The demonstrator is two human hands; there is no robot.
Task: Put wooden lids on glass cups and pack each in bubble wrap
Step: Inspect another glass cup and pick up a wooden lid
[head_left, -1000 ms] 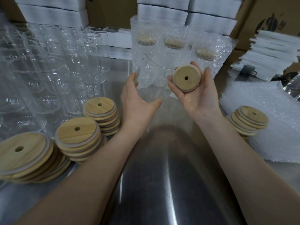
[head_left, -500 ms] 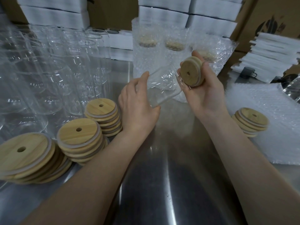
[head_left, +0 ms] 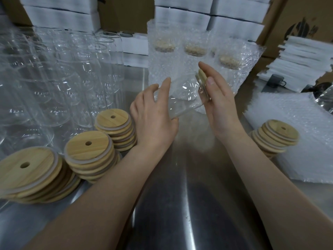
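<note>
L hand wraps the cup near its base, cup tipped sideways w/ mouth toward R hand. R fingers lie straight, palm pressing the lid onto the mouth, gripping nothing. Best bet: push square along the cup's axis, L bracing opposite, till lid seats evenly all round; don't squeeze hard.

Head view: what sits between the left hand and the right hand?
In the head view, a glass cup tipped sideways. The left hand grips its base, and a wooden lid sits at its mouth, against the right hand.
</note>
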